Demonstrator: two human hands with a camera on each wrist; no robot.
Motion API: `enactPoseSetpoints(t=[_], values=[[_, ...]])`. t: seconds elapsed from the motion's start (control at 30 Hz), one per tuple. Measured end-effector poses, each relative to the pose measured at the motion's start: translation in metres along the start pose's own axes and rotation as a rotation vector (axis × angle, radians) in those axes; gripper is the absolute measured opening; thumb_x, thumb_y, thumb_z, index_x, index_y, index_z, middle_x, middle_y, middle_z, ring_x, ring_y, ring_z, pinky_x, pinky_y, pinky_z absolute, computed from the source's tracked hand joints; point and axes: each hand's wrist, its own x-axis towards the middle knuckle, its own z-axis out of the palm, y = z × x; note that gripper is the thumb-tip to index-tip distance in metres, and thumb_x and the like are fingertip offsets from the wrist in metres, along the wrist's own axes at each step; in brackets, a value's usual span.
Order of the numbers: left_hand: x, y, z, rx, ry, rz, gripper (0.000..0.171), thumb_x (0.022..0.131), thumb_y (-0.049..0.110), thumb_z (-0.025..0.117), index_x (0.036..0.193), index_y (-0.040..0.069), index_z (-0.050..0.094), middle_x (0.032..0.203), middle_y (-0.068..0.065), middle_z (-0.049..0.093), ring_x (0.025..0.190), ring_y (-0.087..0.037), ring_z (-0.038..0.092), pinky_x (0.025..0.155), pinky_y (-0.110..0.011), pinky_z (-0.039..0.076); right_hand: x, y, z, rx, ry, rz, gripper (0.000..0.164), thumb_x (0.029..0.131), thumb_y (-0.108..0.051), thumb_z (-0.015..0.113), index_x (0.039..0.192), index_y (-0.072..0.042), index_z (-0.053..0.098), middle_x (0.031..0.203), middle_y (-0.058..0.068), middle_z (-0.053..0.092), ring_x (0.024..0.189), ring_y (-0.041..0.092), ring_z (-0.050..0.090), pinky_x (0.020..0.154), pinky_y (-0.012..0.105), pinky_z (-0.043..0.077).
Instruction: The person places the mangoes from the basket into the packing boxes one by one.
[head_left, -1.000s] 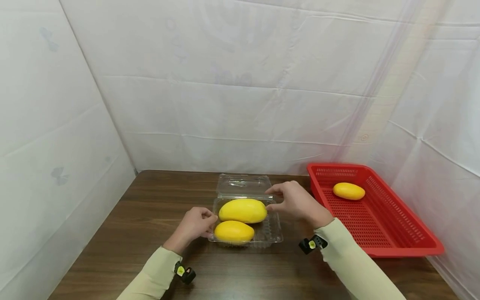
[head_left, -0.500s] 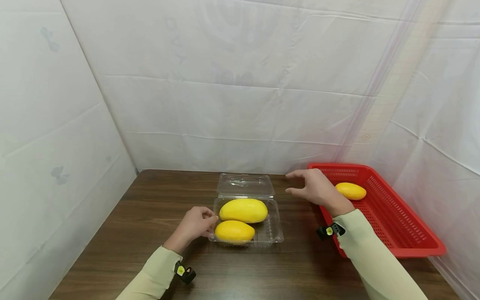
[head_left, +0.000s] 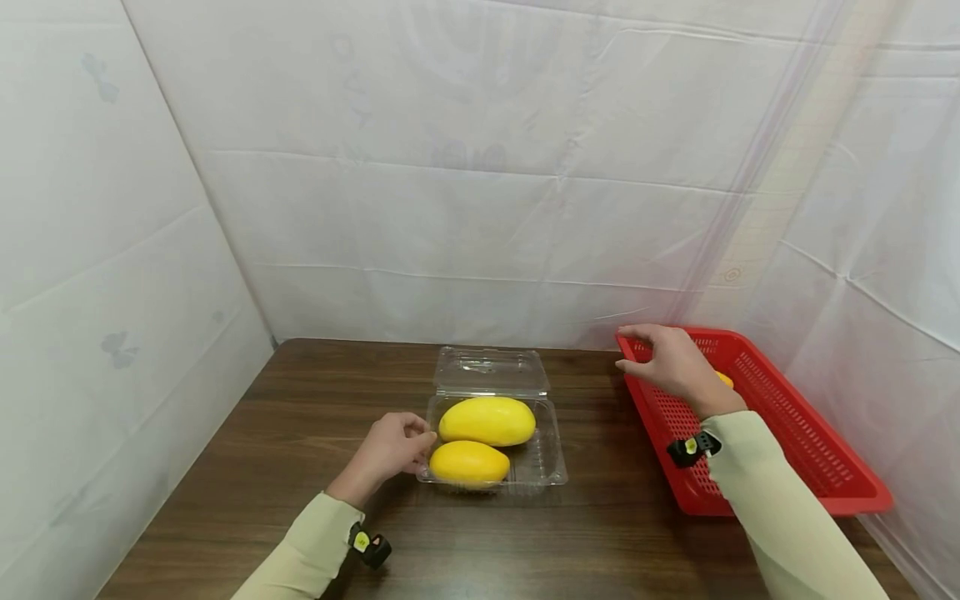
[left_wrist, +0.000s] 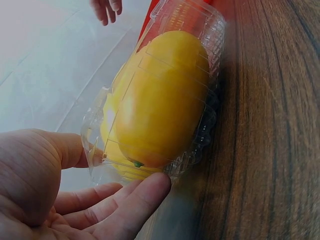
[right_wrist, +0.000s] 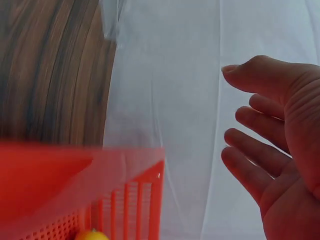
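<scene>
A clear plastic clamshell box (head_left: 551, 454) sits on the table, its lid (head_left: 491, 362) folded back. Two yellow, mango-like fruits lie in it, a larger one (head_left: 487, 420) behind a smaller one (head_left: 469, 463). My left hand (head_left: 392, 450) pinches the box's left side. In the left wrist view, the thumb and fingers grip the box wall (left_wrist: 92, 142) below the near fruit (left_wrist: 162, 100) and its green stem end. Holding nothing, my right hand (head_left: 675, 362) hovers with spread fingers above the red basket's (head_left: 798, 417) left rim. It mostly hides another yellow fruit (head_left: 724, 380) in there.
The red basket has raised, slotted walls and stands at the table's right side. White sheeting (head_left: 465, 208) encloses the back and sides. Dark wood-grained table (head_left: 337, 392) surrounds the box.
My right hand has left the larger fruit in the box and moved right, over the basket's left rim. The left hand, the box and its two fruits stay in place.
</scene>
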Motion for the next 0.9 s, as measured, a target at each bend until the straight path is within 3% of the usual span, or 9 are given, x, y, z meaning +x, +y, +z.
enactPoseSetpoints(t=[0.3, 0.6, 0.9], values=[[-0.001, 0.000, -0.001, 0.022, 0.007, -0.001, 0.026, 0.096, 0.013, 0.068, 0.116, -0.004, 0.067, 0.089, -0.012, 0.069, 0.064, -0.016, 0.068, 0.061, -0.033, 0.064, 0.000, 0.034, -0.010, -0.042, -0.003, 0.052, 0.056, 0.090, -0.024, 0.077, 0.140, -0.004, 0.060, 0.141, 0.025, 0.060, 0.128, 0.044, 0.056, 0.108, 0.065, 0.046], [-0.002, -0.002, -0.002, 0.026, 0.004, -0.004, 0.027, 0.096, 0.014, 0.069, 0.116, -0.003, 0.067, 0.089, -0.011, 0.069, 0.065, -0.016, 0.069, 0.062, -0.034, 0.064, 0.001, 0.065, -0.016, -0.094, -0.053, 0.110, 0.057, 0.090, -0.029, 0.076, 0.138, -0.001, 0.060, 0.135, 0.028, 0.062, 0.119, 0.044, 0.060, 0.103, 0.066, 0.050], [-0.002, -0.002, -0.003, 0.029, 0.007, 0.003, 0.030, 0.096, 0.014, 0.069, 0.118, -0.005, 0.066, 0.089, -0.012, 0.069, 0.064, -0.016, 0.069, 0.062, -0.034, 0.065, 0.002, 0.091, -0.015, -0.094, -0.049, 0.138, 0.057, 0.091, -0.032, 0.076, 0.136, 0.000, 0.061, 0.130, 0.028, 0.065, 0.111, 0.041, 0.062, 0.098, 0.063, 0.053]])
